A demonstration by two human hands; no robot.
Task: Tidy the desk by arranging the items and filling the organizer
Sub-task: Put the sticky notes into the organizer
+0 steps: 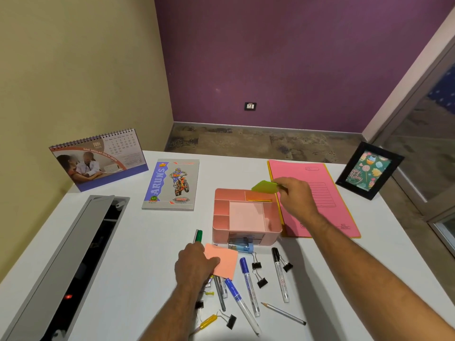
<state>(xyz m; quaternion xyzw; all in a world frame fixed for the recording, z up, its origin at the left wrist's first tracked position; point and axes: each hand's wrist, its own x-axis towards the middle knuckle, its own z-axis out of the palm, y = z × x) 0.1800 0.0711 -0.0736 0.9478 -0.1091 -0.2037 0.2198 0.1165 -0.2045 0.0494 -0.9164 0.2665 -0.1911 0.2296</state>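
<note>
**Desk tidy, mid-sort**

Big white surface (138, 232), pink folder (317, 193) on the right side. Pink organizer (246, 215) just beside it, mid-desk. Right hand (295, 195) up over the organizer's back compartment, fingers pinched on green sticky notes (264, 187). Left hand (194, 264) in front, fingers holding orange sticky notes (222, 263). Markers (248, 286), binder clips (261, 281) scattered near the front edge.

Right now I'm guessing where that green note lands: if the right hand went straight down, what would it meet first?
Probably the pink organizer, at its back compartment, below the right hand pinching the green sticky note; depth is unclear.
</note>
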